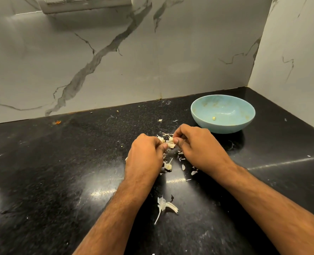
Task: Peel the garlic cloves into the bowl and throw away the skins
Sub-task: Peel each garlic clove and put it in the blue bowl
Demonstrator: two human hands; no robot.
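Garlic clove (169, 141) at centre counter (60, 172), pinched by left hand (145, 155) at 9 o'clock, right hand (193, 144) at 3. Bowl (223, 126) at 2 o'clock. Likely risk: slippery clove squirting away, skins (165, 204) scattering further.

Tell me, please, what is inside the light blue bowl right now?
The light blue bowl holds one small pale yellowish piece, probably garlic. Its near wall hides part of the bottom, so anything lying there cannot be seen.

Both hands (171, 150) pinch garlic clove (170, 140) – bowl (223, 124) nr right.
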